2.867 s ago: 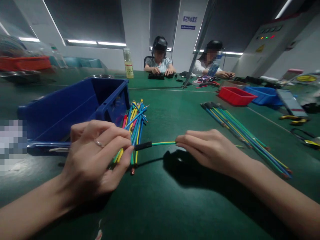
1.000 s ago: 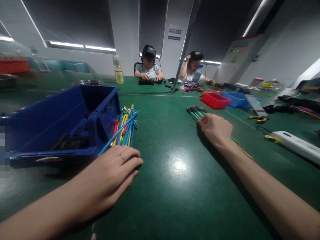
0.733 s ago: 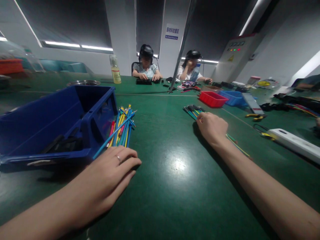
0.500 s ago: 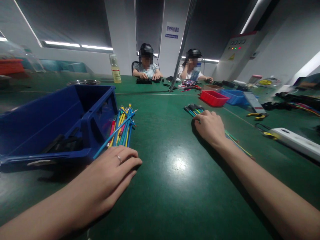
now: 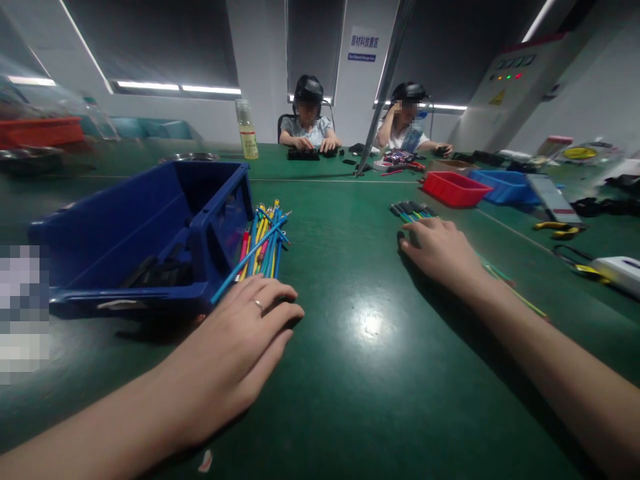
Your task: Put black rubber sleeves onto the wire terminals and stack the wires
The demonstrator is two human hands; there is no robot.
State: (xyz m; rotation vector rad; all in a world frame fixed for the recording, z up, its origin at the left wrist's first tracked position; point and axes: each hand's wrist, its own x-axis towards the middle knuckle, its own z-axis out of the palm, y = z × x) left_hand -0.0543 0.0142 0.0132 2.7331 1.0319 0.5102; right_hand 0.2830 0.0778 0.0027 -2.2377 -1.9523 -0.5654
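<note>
Green table [image 5: 360, 373]: left hand [image 5: 240, 347] flat, open, on loose wires [image 5: 263, 243].

Red tray [image 5: 456, 189]: on the green table [image 5: 350, 373]. Blue tray [image 5: 505, 186] just right of it; bottle [image 5: 247, 130] well left; two seated people beyond.
</note>
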